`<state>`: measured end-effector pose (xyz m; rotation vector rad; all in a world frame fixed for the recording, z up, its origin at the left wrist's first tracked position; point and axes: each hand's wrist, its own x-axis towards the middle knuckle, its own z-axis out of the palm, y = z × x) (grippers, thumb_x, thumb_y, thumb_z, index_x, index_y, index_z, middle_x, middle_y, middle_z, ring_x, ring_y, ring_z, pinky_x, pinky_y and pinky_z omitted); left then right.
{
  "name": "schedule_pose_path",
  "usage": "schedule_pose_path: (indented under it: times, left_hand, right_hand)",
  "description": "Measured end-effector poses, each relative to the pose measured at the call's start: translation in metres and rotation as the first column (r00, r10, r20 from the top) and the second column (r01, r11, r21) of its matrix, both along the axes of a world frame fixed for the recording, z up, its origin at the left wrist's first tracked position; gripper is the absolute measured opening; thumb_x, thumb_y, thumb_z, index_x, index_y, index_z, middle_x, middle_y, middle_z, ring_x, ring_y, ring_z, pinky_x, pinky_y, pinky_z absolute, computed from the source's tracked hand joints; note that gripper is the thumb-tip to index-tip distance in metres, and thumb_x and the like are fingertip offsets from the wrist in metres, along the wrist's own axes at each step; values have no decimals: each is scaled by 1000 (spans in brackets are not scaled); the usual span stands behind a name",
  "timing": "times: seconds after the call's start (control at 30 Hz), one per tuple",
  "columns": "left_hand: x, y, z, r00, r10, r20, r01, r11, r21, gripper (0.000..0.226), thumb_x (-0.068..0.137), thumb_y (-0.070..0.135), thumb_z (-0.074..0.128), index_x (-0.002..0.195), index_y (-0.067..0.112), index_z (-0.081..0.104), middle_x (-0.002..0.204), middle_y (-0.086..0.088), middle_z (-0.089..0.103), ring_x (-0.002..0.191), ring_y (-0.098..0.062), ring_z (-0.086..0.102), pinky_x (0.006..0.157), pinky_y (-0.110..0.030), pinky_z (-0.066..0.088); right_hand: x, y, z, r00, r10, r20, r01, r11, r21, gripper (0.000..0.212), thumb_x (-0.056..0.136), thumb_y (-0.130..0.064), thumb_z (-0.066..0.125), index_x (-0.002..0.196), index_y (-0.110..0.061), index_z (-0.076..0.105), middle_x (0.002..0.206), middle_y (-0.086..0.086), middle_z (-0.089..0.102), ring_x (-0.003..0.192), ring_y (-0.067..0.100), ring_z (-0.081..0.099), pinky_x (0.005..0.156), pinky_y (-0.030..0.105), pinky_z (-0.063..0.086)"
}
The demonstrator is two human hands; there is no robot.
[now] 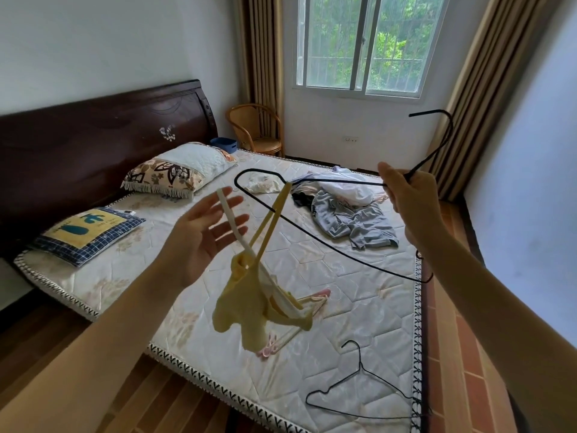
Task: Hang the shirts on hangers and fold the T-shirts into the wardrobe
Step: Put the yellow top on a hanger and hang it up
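Note:
My right hand (412,195) grips the neck of a black wire hanger (327,237) held in the air over the bed. A small yellow strappy top (249,304) dangles from the hanger's left shoulder by its thin straps. My left hand (206,232) is spread wide, palm up, with a white strap (229,217) of the top lying across its straight fingers. A heap of grey, white and dark clothes (349,210) lies on the far right of the mattress (343,307).
A second black wire hanger (359,392) lies near the mattress's front right corner. Pink and cream hangers (299,320) lie under the dangling top. Two pillows (178,170) sit by the dark headboard. A wicker chair (259,129) stands by the window.

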<state>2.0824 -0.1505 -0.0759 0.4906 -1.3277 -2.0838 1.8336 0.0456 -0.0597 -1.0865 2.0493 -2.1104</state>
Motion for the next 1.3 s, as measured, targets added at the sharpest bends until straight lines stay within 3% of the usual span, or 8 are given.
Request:
schedule_pose_path:
  times: [0.33, 0.5, 0.63, 0.73, 0.93, 1.13, 1.2, 1.3]
  left_hand:
    - [8, -5, 12, 984, 172, 44, -142, 910, -390, 26, 88, 5, 58, 103, 19, 72, 102, 1, 75, 91, -17, 72, 76, -28, 59]
    - [20, -6, 17, 982, 144, 120, -42, 794, -606, 36, 75, 1, 69, 107, 16, 69, 98, 9, 76, 92, -9, 71, 74, -16, 54]
    - [30, -10, 22, 975, 99, 197, 59, 743, -667, 55, 60, 9, 77, 112, 24, 66, 112, 8, 71, 105, -11, 68, 80, -21, 57]
    - [31, -10, 25, 957, 122, 263, 135, 618, -775, 65, 57, 20, 80, 119, 25, 63, 123, 9, 66, 114, -5, 62, 93, -20, 52]
    - [23, -1, 29, 925, 190, 329, 255, 330, -909, 76, 55, 40, 80, 125, 21, 62, 121, 8, 64, 106, 12, 58, 92, -6, 44]
    - [9, 12, 36, 908, 224, 355, 322, 170, -931, 83, 56, 58, 72, 127, 15, 64, 118, -3, 70, 104, -13, 67, 92, -35, 56]
    - [3, 13, 38, 888, 244, 390, 363, 150, -920, 76, 59, 51, 77, 126, 17, 64, 116, -2, 70, 100, -10, 65, 87, -34, 56]
    - [-6, 12, 39, 853, 294, 432, 429, 76, -900, 54, 68, 33, 85, 117, 19, 69, 100, 8, 71, 83, 4, 60, 73, -18, 51]
  right_hand:
    - [9, -4, -6, 999, 39, 9, -39, 999, 21, 49, 98, -19, 60, 53, -10, 43, 38, -14, 32, 37, 3, 24, 42, 14, 24]
    - [8, -7, -11, 999, 38, 0, -38, 999, 32, 48, 98, -18, 60, 53, -9, 44, 37, -13, 34, 36, 1, 26, 42, 11, 26]
    - [6, -8, -16, 998, 70, -10, -69, 995, 67, 48, 97, -18, 60, 53, -11, 42, 38, -14, 33, 37, 2, 25, 43, 12, 25]
    - [9, -9, -18, 994, 99, -39, -95, 991, 93, 50, 97, -18, 61, 52, -12, 40, 38, -14, 33, 36, 2, 25, 43, 10, 26]
    - [17, -15, -18, 990, 112, -90, -102, 989, 109, 53, 97, -17, 61, 49, -14, 39, 36, -13, 33, 35, 2, 26, 44, 11, 26]
    - [31, -26, -14, 985, 128, -111, -116, 987, 114, 55, 98, -14, 60, 47, -20, 39, 33, -14, 34, 32, 3, 30, 44, 10, 26]
    - [36, -29, -13, 986, 124, -116, -112, 988, 103, 56, 97, -13, 60, 46, -24, 40, 33, -14, 36, 32, 3, 33, 45, 9, 27]
    - [40, -31, -9, 983, 126, -133, -115, 989, 91, 56, 98, -14, 58, 47, -23, 39, 33, -14, 38, 33, 2, 33, 45, 10, 26]
